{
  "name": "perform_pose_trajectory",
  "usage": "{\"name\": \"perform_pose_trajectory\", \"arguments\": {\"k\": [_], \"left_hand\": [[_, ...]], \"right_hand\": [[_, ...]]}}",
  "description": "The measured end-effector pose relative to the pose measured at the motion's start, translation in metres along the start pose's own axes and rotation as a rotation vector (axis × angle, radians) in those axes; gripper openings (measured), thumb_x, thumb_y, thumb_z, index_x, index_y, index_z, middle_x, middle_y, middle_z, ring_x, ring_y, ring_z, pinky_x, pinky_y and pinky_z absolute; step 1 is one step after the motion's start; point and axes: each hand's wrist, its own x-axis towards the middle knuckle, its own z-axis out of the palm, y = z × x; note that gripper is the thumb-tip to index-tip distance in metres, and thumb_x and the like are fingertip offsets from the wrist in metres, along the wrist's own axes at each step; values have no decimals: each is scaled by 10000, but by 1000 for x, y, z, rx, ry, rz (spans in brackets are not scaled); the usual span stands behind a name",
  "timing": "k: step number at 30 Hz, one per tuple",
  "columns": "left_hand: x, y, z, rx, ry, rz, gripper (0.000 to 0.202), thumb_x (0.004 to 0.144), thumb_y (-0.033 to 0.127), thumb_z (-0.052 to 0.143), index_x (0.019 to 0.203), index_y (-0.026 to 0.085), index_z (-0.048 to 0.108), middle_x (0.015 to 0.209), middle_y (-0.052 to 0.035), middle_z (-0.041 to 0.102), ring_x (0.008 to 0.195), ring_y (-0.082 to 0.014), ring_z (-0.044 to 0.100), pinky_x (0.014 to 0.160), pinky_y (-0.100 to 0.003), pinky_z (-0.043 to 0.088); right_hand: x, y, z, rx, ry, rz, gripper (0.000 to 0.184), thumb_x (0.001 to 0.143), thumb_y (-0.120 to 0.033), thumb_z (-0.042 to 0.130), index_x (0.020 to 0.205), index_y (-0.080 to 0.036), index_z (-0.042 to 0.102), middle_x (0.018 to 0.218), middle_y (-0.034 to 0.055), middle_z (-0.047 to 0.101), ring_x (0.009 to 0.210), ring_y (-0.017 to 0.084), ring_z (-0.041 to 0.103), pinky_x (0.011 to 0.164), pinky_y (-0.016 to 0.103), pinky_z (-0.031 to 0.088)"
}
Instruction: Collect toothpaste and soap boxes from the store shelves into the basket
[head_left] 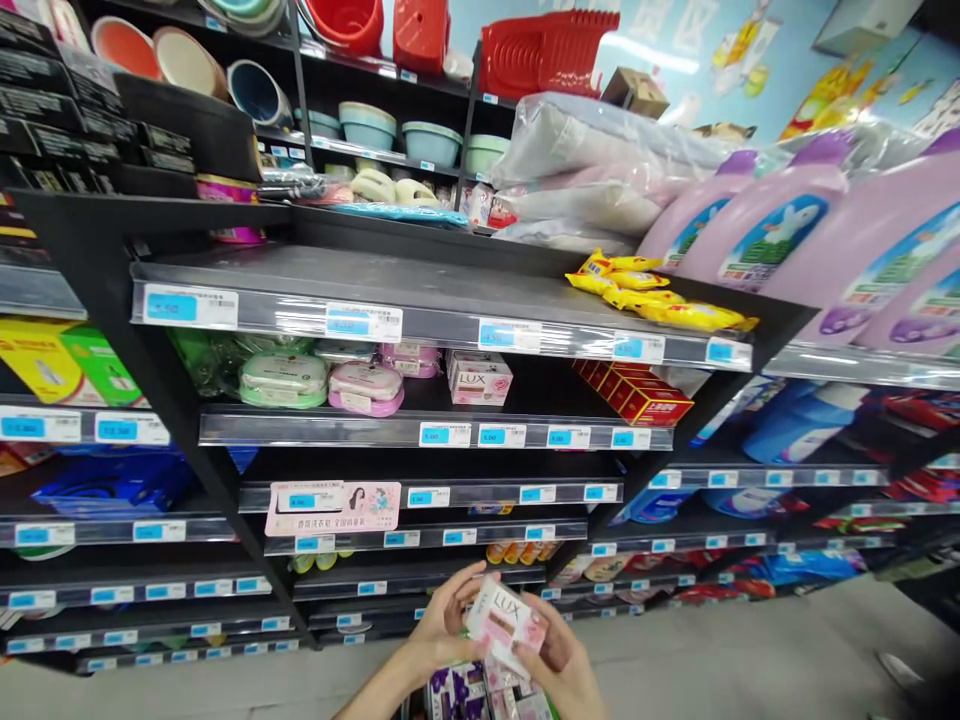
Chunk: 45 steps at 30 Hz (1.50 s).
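In front of the shelves, my left hand (448, 622) and my right hand (559, 660) grip a white and pink LUX soap box (501, 618) from either side, its printed face tilted up. More soap boxes (459, 690), some purple and some pink, lie packed together below my hands at the bottom edge. What they rest in is mostly hidden. On the second shelf stand similar white LUX boxes (480, 380). Green (283, 380) and pink soap dishes (366, 390) sit to their left, and red and gold boxes (637, 393) to their right.
The top shelf (420, 280) carries yellow packets (660, 292) at its right end. Large lilac detergent bottles (787, 215) stand on the right. Price-tagged shelf edges (442, 432) run across in front of me. Grey floor (675, 660) shows below.
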Motion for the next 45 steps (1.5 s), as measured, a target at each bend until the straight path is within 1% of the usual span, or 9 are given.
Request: {"name": "perform_pose_trajectory", "arguments": {"k": [3, 7, 13, 16, 20, 27, 31, 39, 45], "left_hand": [[5, 6, 8, 33, 21, 11, 767, 695, 313, 895, 1399, 304, 592, 1431, -142, 613, 1239, -308, 584, 1032, -451, 441], [1, 0, 11, 76, 52, -12, 562, 731, 347, 868, 1250, 229, 692, 1151, -132, 755, 929, -224, 662, 859, -359, 475], [-14, -24, 16, 34, 67, -92, 428, 713, 349, 861, 1096, 192, 751, 894, -83, 784, 746, -178, 663, 691, -280, 426], [-18, -35, 17, 34, 49, -94, 431, 698, 371, 862, 1074, 189, 755, 867, -85, 788, 710, -176, 664, 662, -277, 410], [-18, -39, 12, 58, 41, -87, 418, 690, 407, 865, 1031, 189, 760, 836, -83, 787, 682, -178, 664, 638, -275, 395], [-17, -38, 5, -6, 90, -65, 373, 683, 389, 876, 970, 182, 758, 770, -55, 776, 616, -143, 647, 587, -245, 373], [-14, -43, 8, -44, 87, -117, 360, 668, 357, 877, 950, 165, 760, 750, -54, 772, 602, -129, 638, 580, -236, 374], [-4, -49, 21, -24, 6, -167, 331, 664, 300, 845, 952, 161, 761, 772, -53, 776, 617, -137, 654, 594, -240, 377], [-3, -53, 16, -24, 32, -137, 349, 657, 360, 856, 946, 183, 774, 752, -52, 775, 587, -137, 627, 581, -256, 362]], "right_hand": [[20, -49, -8, -144, -4, -183, 552, 561, -346, 952, 1057, -255, 728, 1100, 121, 763, 971, 319, 739, 763, 388, 639], [42, -115, -3, -317, 31, -472, 521, 666, -310, 894, 1132, -274, 665, 1097, 99, 753, 968, 275, 745, 745, 345, 643], [77, -201, 48, -541, -44, -1215, 366, 840, -132, 716, 1155, -286, 611, 1178, 69, 736, 1167, 261, 680, 1010, 486, 550], [101, -225, 72, -664, -109, -1374, 379, 874, -105, 666, 1203, -279, 595, 1199, 74, 729, 1161, 247, 680, 991, 470, 558], [133, -235, 90, -738, -170, -1394, 367, 910, -131, 606, 1250, -270, 599, 1230, 90, 708, 1176, 252, 669, 975, 455, 571], [171, -226, 102, -797, -260, -1293, 338, 928, -238, 629, 1265, -267, 628, 1212, 88, 689, 1134, 261, 671, 919, 404, 588], [172, -228, 107, -807, -265, -1239, 359, 943, -327, 639, 1298, -272, 624, 1259, 103, 654, 1179, 276, 641, 979, 433, 568], [162, -242, 119, -1133, -134, -1171, 437, 953, -381, 622, 1356, -212, 612, 1399, 181, 492, 1189, 326, 573, 1044, 537, 526], [168, -244, 119, -1086, -220, -1079, 445, 967, -327, 597, 1385, -176, 565, 1420, 181, 518, 1282, 327, 582, 1101, 516, 505]]}}
